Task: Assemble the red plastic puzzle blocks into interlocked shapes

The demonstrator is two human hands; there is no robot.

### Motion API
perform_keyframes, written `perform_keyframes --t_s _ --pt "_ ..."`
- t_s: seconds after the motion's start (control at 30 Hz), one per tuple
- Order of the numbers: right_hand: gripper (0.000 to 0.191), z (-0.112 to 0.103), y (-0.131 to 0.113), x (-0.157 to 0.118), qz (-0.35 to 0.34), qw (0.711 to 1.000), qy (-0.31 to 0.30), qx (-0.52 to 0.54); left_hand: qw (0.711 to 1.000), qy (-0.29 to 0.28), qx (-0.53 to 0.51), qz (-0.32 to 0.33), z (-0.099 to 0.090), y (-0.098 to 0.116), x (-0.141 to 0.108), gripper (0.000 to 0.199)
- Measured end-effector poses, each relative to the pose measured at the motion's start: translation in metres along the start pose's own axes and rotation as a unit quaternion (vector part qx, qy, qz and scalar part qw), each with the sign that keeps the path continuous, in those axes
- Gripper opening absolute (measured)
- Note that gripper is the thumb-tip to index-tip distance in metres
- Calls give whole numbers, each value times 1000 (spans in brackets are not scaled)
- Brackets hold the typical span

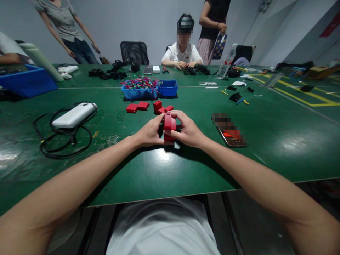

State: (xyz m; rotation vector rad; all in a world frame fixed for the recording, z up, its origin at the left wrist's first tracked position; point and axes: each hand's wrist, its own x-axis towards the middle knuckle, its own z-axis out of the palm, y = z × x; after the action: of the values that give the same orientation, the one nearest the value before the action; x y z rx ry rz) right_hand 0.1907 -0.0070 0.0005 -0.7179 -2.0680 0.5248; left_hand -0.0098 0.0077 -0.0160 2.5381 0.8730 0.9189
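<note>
Both of my hands meet over the green table, around red block-like pieces. My left hand [151, 132] has its fingers wrapped round the left side of a red piece [169, 122]. From the right, my right hand [189, 131] grips the same piece between thumb and fingers. Another red part shows just under it, low between the hands; whether the two are joined I cannot tell. Just beyond my fingertips lie more red blocks [157, 106]. A pair of flat red blocks [132, 108] rests a little to the left of those.
Blue trays, one heaped with coloured wires [140, 83], stand behind the blocks on the table [164, 177]. A white power bank [75, 115] with black cable lies left, a phone [231, 134] right. Small pliers [242, 102] lie farther right. A person [183, 53] sits opposite; others stand behind.
</note>
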Motion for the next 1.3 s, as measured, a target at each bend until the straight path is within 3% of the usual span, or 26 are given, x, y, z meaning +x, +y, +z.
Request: perform_keyframes --t_s 1.3 --pt "42 1 3 -1 -6 1000 -5 1 1000 -1 7 17 0 0 1 76"
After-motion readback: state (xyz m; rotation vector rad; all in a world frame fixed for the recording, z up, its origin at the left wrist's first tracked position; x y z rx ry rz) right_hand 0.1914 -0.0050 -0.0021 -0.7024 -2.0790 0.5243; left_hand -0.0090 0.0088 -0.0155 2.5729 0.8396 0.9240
